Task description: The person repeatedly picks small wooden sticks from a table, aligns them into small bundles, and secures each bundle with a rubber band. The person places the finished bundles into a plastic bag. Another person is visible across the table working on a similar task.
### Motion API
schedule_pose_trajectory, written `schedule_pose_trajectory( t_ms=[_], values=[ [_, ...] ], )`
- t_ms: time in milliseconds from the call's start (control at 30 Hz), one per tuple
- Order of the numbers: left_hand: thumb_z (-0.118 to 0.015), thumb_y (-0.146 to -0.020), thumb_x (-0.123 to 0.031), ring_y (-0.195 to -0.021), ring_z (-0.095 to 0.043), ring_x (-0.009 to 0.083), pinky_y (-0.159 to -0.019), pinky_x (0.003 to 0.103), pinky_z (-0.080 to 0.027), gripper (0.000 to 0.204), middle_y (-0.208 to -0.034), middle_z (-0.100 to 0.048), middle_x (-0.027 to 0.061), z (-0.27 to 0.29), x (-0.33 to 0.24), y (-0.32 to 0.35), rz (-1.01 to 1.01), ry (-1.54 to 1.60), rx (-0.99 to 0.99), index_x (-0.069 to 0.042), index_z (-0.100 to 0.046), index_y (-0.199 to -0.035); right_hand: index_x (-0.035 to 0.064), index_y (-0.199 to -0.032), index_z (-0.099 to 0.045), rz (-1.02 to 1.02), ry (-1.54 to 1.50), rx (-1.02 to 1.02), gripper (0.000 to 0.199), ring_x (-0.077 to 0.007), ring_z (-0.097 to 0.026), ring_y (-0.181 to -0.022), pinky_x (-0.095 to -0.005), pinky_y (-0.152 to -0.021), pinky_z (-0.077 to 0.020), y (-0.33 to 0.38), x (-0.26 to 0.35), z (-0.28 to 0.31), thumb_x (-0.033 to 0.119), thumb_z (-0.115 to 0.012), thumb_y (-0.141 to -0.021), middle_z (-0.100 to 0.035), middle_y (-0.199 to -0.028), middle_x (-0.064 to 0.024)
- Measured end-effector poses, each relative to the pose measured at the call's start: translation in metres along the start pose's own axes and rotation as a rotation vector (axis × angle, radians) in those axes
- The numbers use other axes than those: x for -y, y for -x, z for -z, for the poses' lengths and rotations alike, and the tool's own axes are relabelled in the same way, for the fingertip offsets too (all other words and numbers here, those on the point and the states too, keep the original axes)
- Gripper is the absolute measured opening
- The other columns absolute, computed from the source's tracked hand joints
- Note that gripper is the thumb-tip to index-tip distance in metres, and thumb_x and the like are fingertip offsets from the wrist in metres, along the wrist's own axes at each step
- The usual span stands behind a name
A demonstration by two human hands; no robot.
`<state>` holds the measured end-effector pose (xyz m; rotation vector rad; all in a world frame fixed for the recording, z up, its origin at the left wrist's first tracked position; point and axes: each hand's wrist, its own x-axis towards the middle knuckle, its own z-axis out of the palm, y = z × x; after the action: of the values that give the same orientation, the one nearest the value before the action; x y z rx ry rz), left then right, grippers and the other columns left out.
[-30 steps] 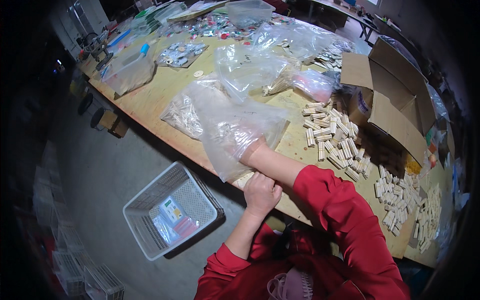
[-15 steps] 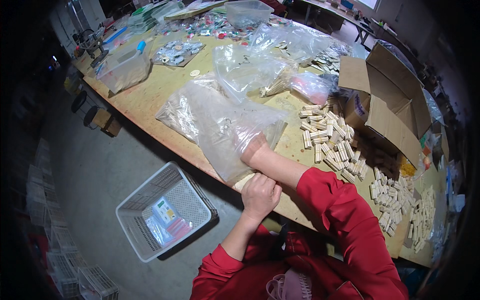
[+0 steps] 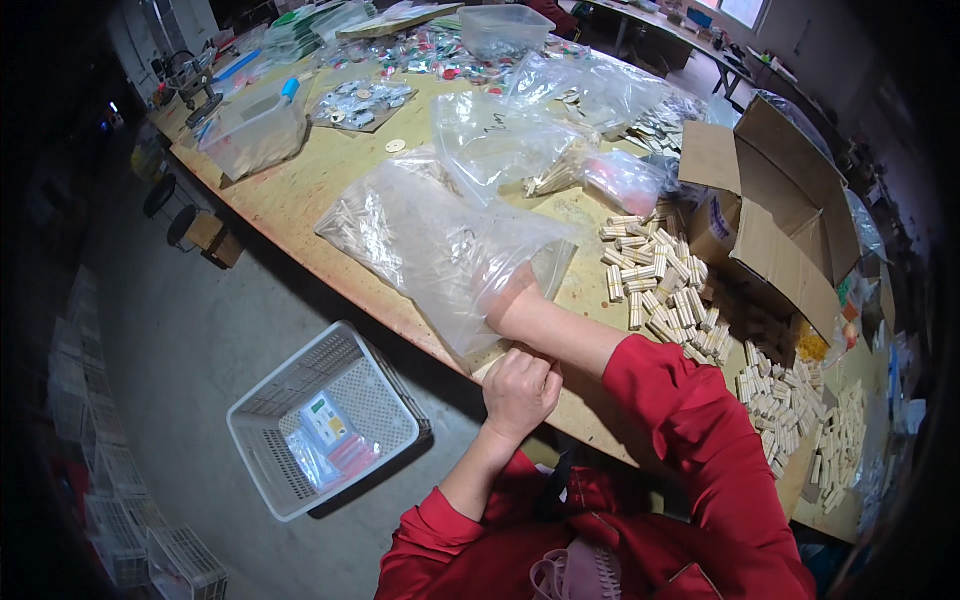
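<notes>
Right hand (image 3: 510,290) sits wrist-deep inside plastic bag (image 3: 440,250); left hand (image 3: 520,390) pinches its mouth; thin plastic could tear, spilling pieces.

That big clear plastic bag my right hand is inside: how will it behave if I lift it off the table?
The clear plastic bag looks thin and crumpled, so probably floppy and sagging. Small pale pieces fill its far end, so the weight would likely slide and bunch there. The film seems glossy, perhaps slippery; the left hand pinching its mouth edge should help.
</notes>
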<state>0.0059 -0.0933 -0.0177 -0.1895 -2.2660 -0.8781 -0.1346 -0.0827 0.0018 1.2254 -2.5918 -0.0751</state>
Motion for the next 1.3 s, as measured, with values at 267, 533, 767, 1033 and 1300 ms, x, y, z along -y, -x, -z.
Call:
schedule_pose_trajectory(
  t_ms=[267,533,767,1033,1300],
  values=[
    [-0.067,-0.074,-0.01,-0.066,-0.058,0.0224,-0.06,0.035,-0.047,0.01,-0.068,-0.058,0.0041,-0.001,0.002,-0.002,-0.014,0.059,-0.055,-0.011,-0.065,-0.083,0.0015,-0.11,-0.063,0.016,-0.235,0.04,0.028,-0.0331,-0.063,-0.102,-0.0419,-0.087,-0.0497,-0.019,-0.013,0.003,0.012,-0.05,-0.088,-0.065,-0.106,-0.02],
    [-0.067,-0.074,-0.009,-0.066,-0.058,0.0222,-0.06,0.035,-0.047,0.01,-0.069,-0.057,0.0041,0.004,0.0,-0.005,-0.001,0.06,-0.041,-0.011,-0.066,-0.083,-0.0018,-0.103,-0.062,0.24,-0.271,-0.082,0.023,-0.0318,-0.064,-0.085,-0.0403,-0.08,-0.0514,-0.051,-0.015,-0.016,0.009,-0.05,-0.087,-0.064,-0.09,-0.0199],
    [-0.064,-0.066,-0.008,-0.065,-0.055,0.0235,-0.058,0.036,-0.046,0.007,-0.066,-0.052,0.0059,0.001,0.006,0.001,-0.02,0.009,-0.012,-0.009,-0.058,-0.07,-0.0065,-0.112,-0.06,0.34,0.151,-0.257,0.029,-0.0296,-0.063,-0.083,-0.0392,-0.078,-0.0524,-0.051,0.007,-0.029,0.004,-0.047,-0.088,-0.062,-0.092,-0.0206],
    [-0.061,-0.054,-0.011,-0.063,-0.051,0.028,-0.059,0.039,-0.045,0.011,-0.063,-0.051,0.0087,-0.007,0.012,0.015,-0.017,-0.034,0.001,-0.007,-0.053,-0.061,-0.0079,-0.113,-0.059,0.252,0.106,-0.362,0.03,-0.0283,-0.063,-0.081,-0.0393,-0.078,-0.0527,-0.051,0.022,-0.053,0.006,-0.048,-0.088,-0.062,-0.094,-0.0199],
    [-0.061,-0.053,-0.01,-0.064,-0.053,0.0288,-0.061,0.039,-0.046,0.011,-0.063,-0.051,0.0097,-0.012,0.021,0.024,-0.023,-0.021,-0.001,-0.005,-0.054,-0.061,-0.0057,-0.106,-0.061,0.298,0.212,-0.547,0.025,-0.026,-0.062,-0.077,-0.0384,-0.073,-0.0527,-0.051,0.02,-0.034,0.008,-0.049,-0.089,-0.062,-0.09,-0.0161]
  ],
)
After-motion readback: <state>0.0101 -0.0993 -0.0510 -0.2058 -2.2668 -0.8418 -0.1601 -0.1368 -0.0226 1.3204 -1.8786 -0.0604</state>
